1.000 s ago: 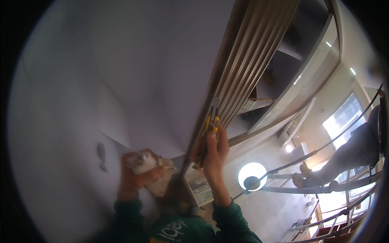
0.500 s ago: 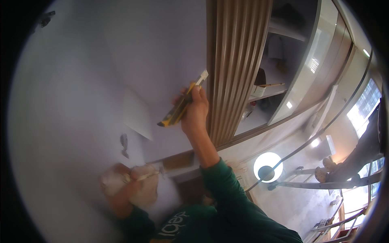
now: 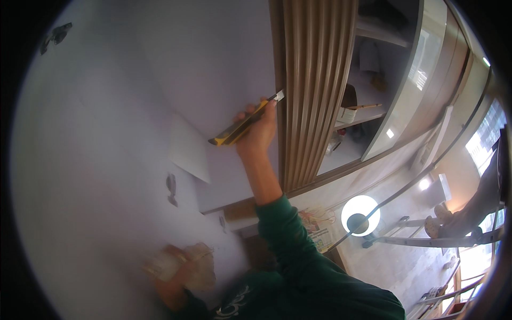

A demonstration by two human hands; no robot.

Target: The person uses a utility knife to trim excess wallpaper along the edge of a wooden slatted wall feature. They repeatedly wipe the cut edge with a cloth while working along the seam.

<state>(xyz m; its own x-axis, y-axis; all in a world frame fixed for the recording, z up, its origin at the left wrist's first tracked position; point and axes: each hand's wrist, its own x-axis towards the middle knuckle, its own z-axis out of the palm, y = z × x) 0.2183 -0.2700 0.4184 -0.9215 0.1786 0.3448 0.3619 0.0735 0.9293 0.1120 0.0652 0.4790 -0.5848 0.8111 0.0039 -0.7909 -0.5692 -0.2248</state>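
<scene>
My right hand (image 3: 257,130) is wrapped around a yellow and black utility knife (image 3: 229,134), held diagonally with its blade tip at the left edge of a ribbed brown panel (image 3: 319,74); I cannot tell whether the tip touches it. Behind the hand is a pale lilac surface (image 3: 224,64). Low in the view, my left hand (image 3: 178,274) is blurred, closed on a pale crumpled cloth (image 3: 200,258), with something thin by the fingers that I cannot make out.
Cabinet shelves (image 3: 373,34) holding assorted items adjoin the panel. At the right, a person's leg and clog (image 3: 434,226) rest on a metal ladder (image 3: 405,241), beside a round lit lamp (image 3: 373,210). A printed sheet (image 3: 314,234) and a bright window (image 3: 482,138) also show.
My right hand with the knife has risen and tilted leftward from along the panel's edge. My left hand and cloth have moved lower. The whole view has shifted.
</scene>
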